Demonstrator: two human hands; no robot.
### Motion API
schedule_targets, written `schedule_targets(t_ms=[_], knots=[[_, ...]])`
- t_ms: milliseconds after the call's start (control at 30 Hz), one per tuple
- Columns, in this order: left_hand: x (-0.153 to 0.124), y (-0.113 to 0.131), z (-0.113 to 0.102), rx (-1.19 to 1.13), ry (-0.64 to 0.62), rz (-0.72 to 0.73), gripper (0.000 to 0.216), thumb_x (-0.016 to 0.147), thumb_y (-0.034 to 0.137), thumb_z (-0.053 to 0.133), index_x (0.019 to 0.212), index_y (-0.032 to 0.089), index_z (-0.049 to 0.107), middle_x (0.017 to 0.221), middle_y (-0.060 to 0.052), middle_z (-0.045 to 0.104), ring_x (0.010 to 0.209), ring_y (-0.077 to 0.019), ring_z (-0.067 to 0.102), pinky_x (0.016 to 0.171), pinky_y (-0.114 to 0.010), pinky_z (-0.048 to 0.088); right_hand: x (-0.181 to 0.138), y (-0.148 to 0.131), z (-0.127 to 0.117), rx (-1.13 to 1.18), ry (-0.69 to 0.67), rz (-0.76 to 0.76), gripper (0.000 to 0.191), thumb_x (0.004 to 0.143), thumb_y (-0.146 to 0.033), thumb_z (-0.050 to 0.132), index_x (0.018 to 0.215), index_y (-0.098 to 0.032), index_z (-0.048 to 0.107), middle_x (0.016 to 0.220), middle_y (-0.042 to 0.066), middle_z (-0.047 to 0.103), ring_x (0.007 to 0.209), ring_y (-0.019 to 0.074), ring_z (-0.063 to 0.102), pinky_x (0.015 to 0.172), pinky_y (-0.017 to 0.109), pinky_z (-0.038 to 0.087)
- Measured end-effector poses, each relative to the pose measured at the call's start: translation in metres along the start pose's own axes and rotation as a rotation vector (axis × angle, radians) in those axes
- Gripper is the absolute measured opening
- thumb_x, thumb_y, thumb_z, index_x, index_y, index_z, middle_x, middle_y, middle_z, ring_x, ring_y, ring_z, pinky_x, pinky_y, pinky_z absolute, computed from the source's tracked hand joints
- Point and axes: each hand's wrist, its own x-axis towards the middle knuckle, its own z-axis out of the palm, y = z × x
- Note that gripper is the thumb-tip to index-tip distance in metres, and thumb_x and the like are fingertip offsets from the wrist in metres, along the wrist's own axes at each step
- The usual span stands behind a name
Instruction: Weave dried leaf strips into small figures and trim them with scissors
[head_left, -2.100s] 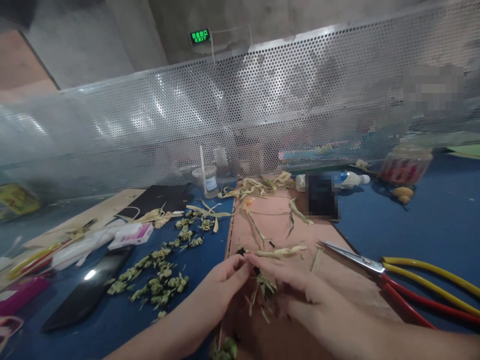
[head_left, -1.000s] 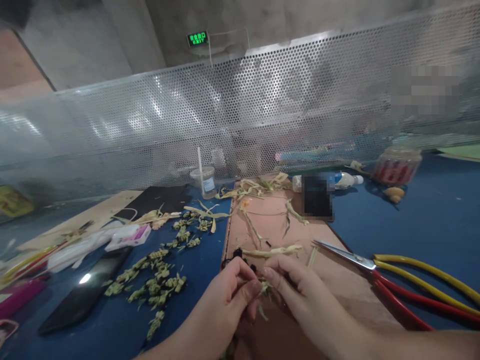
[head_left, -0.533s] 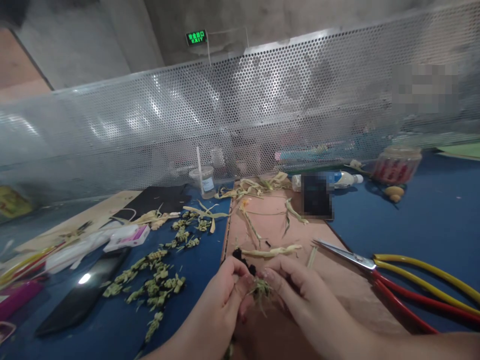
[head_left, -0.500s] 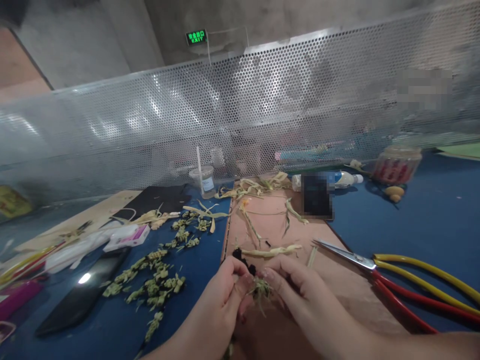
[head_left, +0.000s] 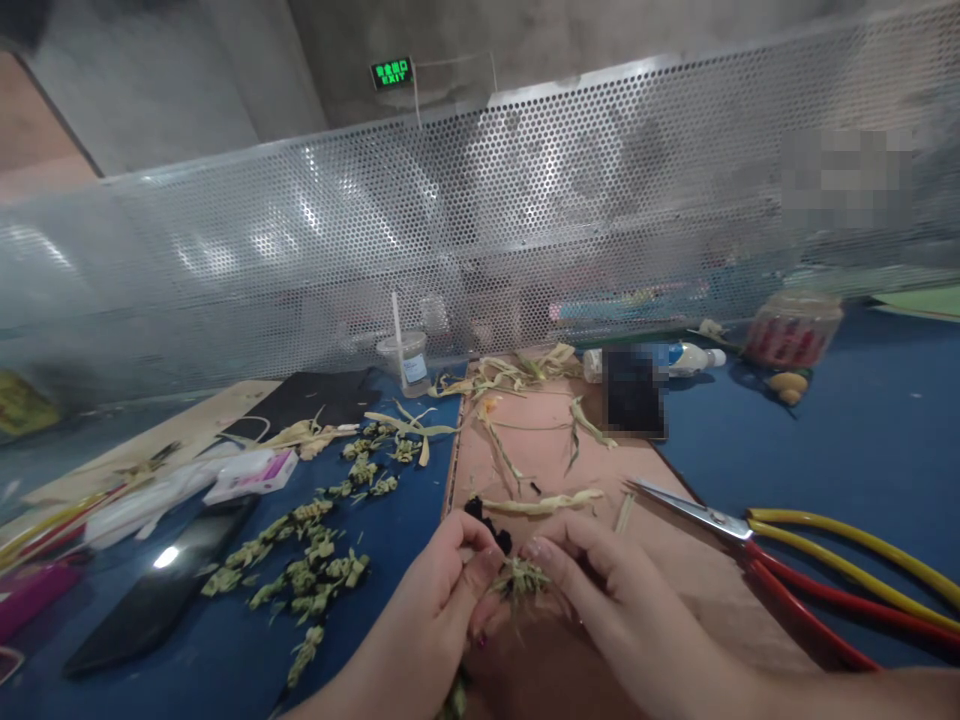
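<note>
My left hand (head_left: 454, 580) and my right hand (head_left: 600, 575) meet over the brown board. Thumb and fingers of both are pinched on a small knotted bunch of pale green leaf strips (head_left: 523, 578), whose loose ends stick out between them. A black crumpled strip (head_left: 486, 522) lies just beyond my fingertips. Behind it, a dried leaf strip (head_left: 551, 502) stretches across the board. Left of my hands, several strands of similar green knots (head_left: 315, 580) rest on the blue tabletop. Part of another knotted strand (head_left: 454, 697) shows under my left wrist.
Scissors (head_left: 720, 525) with red and yellow handles lie open at the right. A black phone (head_left: 161, 590) is at the left, near a tissue pack (head_left: 251, 475). Behind stand a plastic cup (head_left: 405, 365) with a straw, a lying bottle (head_left: 694, 360) and a jar (head_left: 795, 330). A perforated metal screen (head_left: 525, 190) closes off the back.
My fingers have shifted slightly on the bunch, and its strips now sit a little more spread between them. Everything on the table stays where it was.
</note>
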Motion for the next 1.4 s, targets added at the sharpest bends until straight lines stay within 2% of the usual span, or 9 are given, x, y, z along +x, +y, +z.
schedule_targets(t_ms=[133,300,433,633,900,1200,1400], knots=[[0.001,0.0,-0.002,0.0,-0.01,0.011,0.024,0.089,0.041,0.036,0.079,0.019,0.04,0.049,0.01,0.032,0.044,-0.0078,0.027,0.045,-0.021,0.023,0.002,0.001,0.0,0.018,0.004,0.014,0.029,0.09,-0.041,0.04,0.071,-0.019,0.045,0.058,-0.006,0.036,0.054,0.0091,0.033,0.049,0.021,0.028],[-0.001,0.002,-0.003,0.074,-0.035,0.01,0.027,0.087,0.044,0.037,0.092,0.018,0.046,0.054,0.009,0.034,0.048,-0.009,0.031,0.047,-0.021,0.025,0.003,-0.002,-0.002,-0.015,0.016,-0.019,0.026,0.09,-0.04,0.04,0.078,-0.019,0.049,0.068,-0.002,0.049,0.063,0.0119,0.042,0.057,0.023,0.034],[-0.002,0.005,-0.003,0.174,-0.027,0.007,0.033,0.087,0.048,0.035,0.086,0.017,0.048,0.057,0.006,0.039,0.052,-0.0102,0.036,0.051,-0.022,0.03,0.002,-0.002,-0.002,-0.034,0.014,-0.03,0.026,0.09,-0.039,0.039,0.078,-0.019,0.051,0.073,0.0,0.054,0.071,0.0143,0.048,0.063,0.025,0.037],[-0.005,-0.001,-0.003,0.28,-0.033,0.031,0.032,0.087,0.048,0.035,0.084,0.019,0.049,0.055,0.006,0.039,0.05,-0.0109,0.037,0.049,-0.023,0.027,0.002,-0.004,0.0,-0.082,0.024,-0.046,0.026,0.088,-0.038,0.042,0.078,-0.02,0.058,0.075,0.0,0.056,0.073,0.0148,0.05,0.059,0.024,0.037],[-0.005,0.002,-0.007,0.392,-0.076,0.079,0.03,0.088,0.045,0.032,0.084,0.02,0.049,0.055,0.004,0.044,0.05,-0.0123,0.04,0.048,-0.023,0.027,0.0,-0.004,-0.002,-0.069,-0.005,-0.057,0.024,0.089,-0.035,0.042,0.075,-0.02,0.055,0.07,-0.002,0.052,0.069,0.0134,0.048,0.062,0.023,0.037],[-0.005,0.001,-0.009,0.328,0.037,0.098,0.024,0.087,0.041,0.04,0.079,0.02,0.05,0.059,0.003,0.05,0.056,-0.0132,0.046,0.053,-0.022,0.032,-0.001,-0.004,-0.004,-0.1,-0.019,-0.052,0.027,0.089,-0.038,0.04,0.076,-0.02,0.055,0.073,0.0,0.055,0.072,0.0153,0.05,0.064,0.025,0.039],[-0.005,-0.002,-0.011,0.29,-0.01,0.082,0.026,0.087,0.043,0.038,0.081,0.02,0.05,0.06,0.003,0.05,0.055,-0.0125,0.046,0.053,-0.022,0.034,-0.003,-0.006,-0.005,-0.117,0.003,-0.062,0.026,0.088,-0.038,0.041,0.077,-0.02,0.057,0.071,0.0,0.055,0.069,0.0151,0.05,0.062,0.025,0.038]])
